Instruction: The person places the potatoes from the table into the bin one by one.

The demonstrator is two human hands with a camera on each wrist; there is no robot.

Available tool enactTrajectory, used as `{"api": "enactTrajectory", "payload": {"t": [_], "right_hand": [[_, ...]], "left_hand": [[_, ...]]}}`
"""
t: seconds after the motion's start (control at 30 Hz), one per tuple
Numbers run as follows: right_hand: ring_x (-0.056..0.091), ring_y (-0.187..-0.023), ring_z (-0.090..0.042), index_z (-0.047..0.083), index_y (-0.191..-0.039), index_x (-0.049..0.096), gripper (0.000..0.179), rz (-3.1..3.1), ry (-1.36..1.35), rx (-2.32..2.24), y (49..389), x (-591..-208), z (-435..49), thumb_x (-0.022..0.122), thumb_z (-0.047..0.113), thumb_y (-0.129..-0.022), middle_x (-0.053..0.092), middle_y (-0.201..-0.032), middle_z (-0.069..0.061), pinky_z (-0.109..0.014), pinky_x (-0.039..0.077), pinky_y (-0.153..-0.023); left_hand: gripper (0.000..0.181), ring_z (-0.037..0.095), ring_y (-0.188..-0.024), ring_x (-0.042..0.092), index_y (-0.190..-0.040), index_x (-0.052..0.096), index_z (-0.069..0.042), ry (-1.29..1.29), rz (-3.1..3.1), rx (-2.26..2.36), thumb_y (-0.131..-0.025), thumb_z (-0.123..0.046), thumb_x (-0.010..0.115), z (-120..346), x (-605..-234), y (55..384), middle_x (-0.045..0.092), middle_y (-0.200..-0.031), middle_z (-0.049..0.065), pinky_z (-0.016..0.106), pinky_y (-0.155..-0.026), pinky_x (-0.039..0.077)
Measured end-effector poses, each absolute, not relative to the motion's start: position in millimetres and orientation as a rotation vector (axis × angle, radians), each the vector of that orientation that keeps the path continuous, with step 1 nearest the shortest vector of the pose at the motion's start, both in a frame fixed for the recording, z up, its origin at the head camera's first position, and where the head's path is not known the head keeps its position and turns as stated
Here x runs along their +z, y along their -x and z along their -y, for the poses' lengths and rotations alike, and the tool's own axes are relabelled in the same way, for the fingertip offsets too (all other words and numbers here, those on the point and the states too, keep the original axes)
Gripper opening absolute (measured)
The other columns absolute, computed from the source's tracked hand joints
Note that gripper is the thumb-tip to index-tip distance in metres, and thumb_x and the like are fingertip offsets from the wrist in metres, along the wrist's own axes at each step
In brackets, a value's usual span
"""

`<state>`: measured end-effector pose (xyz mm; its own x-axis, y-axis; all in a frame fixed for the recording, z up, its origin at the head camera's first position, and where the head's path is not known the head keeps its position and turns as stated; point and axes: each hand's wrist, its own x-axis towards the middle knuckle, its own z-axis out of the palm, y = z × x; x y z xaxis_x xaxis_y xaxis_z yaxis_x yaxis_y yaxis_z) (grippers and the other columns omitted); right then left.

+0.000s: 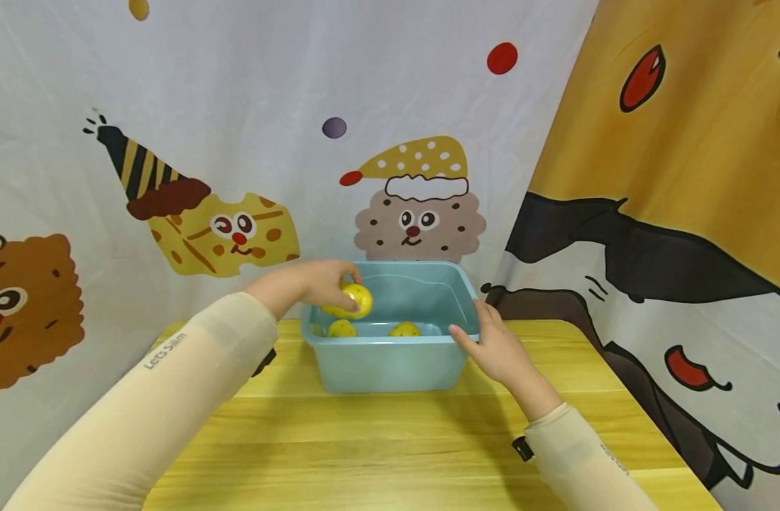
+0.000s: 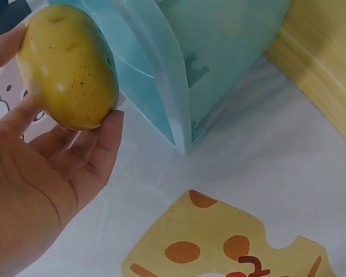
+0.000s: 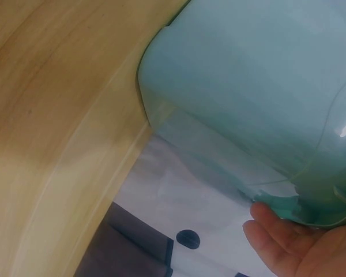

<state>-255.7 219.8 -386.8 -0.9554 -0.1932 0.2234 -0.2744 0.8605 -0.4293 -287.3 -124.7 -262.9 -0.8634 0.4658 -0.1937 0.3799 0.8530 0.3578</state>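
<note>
My left hand (image 1: 318,282) pinches a yellow, dark-speckled potato (image 1: 358,301) between thumb and fingers, over the left side of a light blue plastic basin (image 1: 392,365). In the left wrist view the smooth, glossy potato (image 2: 69,72) sits at the fingertips, clear of the palm, beside the basin's rim (image 2: 167,75). Inside the basin lie two more yellow potatoes, one at left (image 1: 342,328) and one near the middle (image 1: 405,329); the front wall partly hides both. At the basin's right front corner my right hand (image 1: 501,355) holds the rim, thumb over the edge and fingers along the outside.
The basin stands on a yellow wood-grain table (image 1: 390,447), close to its back edge. Behind hangs a pale curtain (image 1: 249,78) printed with cartoon figures, and a yellow, white and black printed part (image 1: 619,156) drops along the right side.
</note>
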Motion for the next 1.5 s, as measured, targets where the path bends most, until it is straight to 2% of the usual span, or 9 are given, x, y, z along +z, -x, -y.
{"api": "enactTrajectory", "payload": {"t": [0.13,0.4,1.5], "right_hand": [[0.044,-0.133,-0.049,0.0,-0.158,0.018,0.095,2.859,-0.367,0.705,255.6,-387.1,-220.1,0.042,0.069,-0.096,0.023,-0.159,-0.025,-0.067,0.038,-0.103],[0.043,-0.133,-0.049,-0.001,-0.158,0.018,0.095,2.857,-0.369,0.703,255.5,-385.4,-221.0,0.043,0.068,-0.097,0.023,-0.159,-0.027,-0.066,0.038,-0.104],[0.043,-0.134,-0.047,0.0,-0.158,0.018,0.096,2.86,-0.368,0.705,255.3,-386.0,-219.2,0.042,0.07,-0.096,0.024,-0.16,-0.025,-0.065,0.038,-0.104]], "left_hand": [[0.055,0.027,-0.108,0.055,-0.135,0.054,-0.015,-0.653,-2.746,0.459,-0.089,-0.04,0.072,122.7,-264.1,287.2,0.059,-0.125,0.008,0.044,-0.092,0.048],[0.042,0.034,-0.125,0.054,-0.135,0.058,-0.01,-0.708,-2.797,0.433,-0.097,-0.027,0.064,120.6,-262.2,288.9,0.057,-0.138,0.016,0.05,-0.103,0.046],[0.037,0.032,-0.121,0.056,-0.13,0.061,-0.009,-0.744,-2.793,0.405,-0.097,-0.027,0.064,118.2,-265.3,284.8,0.06,-0.133,0.014,0.047,-0.101,0.048]]}}
